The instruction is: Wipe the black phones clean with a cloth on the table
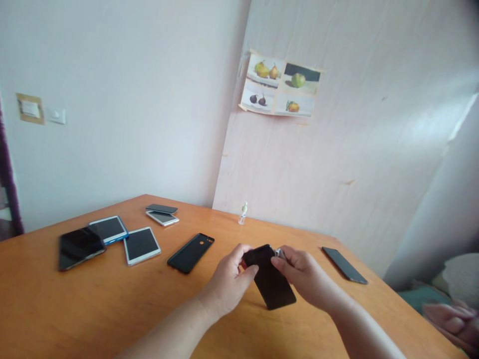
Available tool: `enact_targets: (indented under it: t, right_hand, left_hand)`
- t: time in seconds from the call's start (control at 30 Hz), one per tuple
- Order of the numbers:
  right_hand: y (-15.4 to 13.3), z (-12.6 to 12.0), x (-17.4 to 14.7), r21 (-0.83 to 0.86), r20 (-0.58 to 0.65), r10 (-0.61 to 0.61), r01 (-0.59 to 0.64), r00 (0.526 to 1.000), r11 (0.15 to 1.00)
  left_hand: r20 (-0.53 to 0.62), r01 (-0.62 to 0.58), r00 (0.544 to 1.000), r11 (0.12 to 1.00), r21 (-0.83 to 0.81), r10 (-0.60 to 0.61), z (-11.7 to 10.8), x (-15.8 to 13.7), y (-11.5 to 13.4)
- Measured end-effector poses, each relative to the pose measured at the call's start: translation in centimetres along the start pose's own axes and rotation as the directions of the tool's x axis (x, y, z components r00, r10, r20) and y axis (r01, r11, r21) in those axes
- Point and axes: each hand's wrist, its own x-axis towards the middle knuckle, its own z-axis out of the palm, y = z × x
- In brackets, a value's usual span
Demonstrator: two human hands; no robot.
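Left hand (226,284) pinching a black smartphone (277,289) at its upper left edge, right hand (302,273) pinching a small, unclear whitish item (279,253) beside the opposite edge, smartphone tilted over a wooden table (209,329), wood stretching left to a black phone case (190,254), right to a dark phone (344,265) near the table edge

Wooden table (123,309) holds black tablet (80,249), blue-edged tablet (108,229), white tablet (142,245) left, two phones (163,218) far left, black phone case (190,254) mid-left, small bottle (242,215) far middle, dark phone (344,265) right.
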Motion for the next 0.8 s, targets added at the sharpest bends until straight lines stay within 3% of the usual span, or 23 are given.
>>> enact_targets:
  t: [0.1, 0.2, 0.4, 0.6, 0.7, 0.8]
  right_hand:
    - [-0.7, 0.0, -0.2, -0.244, 0.016, -0.055, 0.057, 0.998, 0.968]
    - [-0.9, 0.5, -0.4, -0.465, 0.047, -0.139, 0.144, 0.989, 0.873]
    - [0.5, 2.2, -0.7, -0.566, 0.091, -0.170, 0.191, 0.981, 0.802]
    - [2.3, 2.7, -0.4, -0.365, 0.011, -0.154, 0.148, 0.988, 0.919]
    - [3.0, 1.8, -0.1, -0.206, -0.220, -0.113, 0.067, 0.969, 0.976]
    - [3.6, 0.6, 0.2, 0.075, -0.402, 0.096, -0.071, 0.911, 0.995]
  left_hand:
    - [-0.006, -0.016, 1.000, 0.989, 0.148, 0.017, 0.2, -0.2, -0.2]
    - [0.030, -0.046, 0.999, 0.961, 0.273, 0.040, 0.5, -0.4, -0.6]
    - [0.105, -0.106, 0.992, 0.922, 0.372, 0.071, 0.9, -0.6, -0.8]
    - [0.144, -0.087, 0.989, 0.922, 0.378, 0.034, 1.1, -0.5, -0.9]
    - [0.117, -0.066, 0.993, 0.914, 0.401, 0.020, 1.3, -0.5, -1.3]
    - [0.107, -0.058, 0.994, 0.907, 0.416, 0.014, 1.4, -0.6, -1.5]
